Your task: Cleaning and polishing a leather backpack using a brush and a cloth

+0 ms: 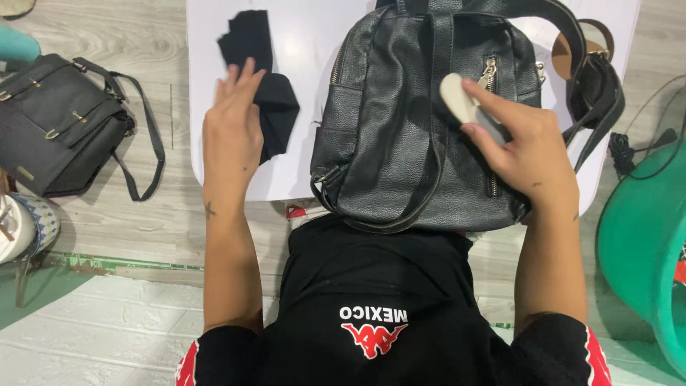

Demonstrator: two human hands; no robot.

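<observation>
The white bench [314,179] fills the far middle of the view, standing on a pale wood floor [107,229]; a green tub [643,250] sits at the right edge, and a dark handbag [57,129] lies on the floor to the left, well apart from the bench. On the bench, near its front edge, lies a black leather backpack [386,150], flat, with its straps running toward the person and its zip pull showing at the right; a second small black bag [597,89] rests at the far right corner. Left of the backpack lies a crumpled black cloth [264,86]; the left hand [232,132] rests over its near edge, fingers spread and flat, gripping nothing. The right hand [525,146] lies on the backpack's right side, its grip pinching a small white oval pad [457,96] against the leather; the leather shows an even sheen, so how much of it has been rubbed cannot be told.
</observation>
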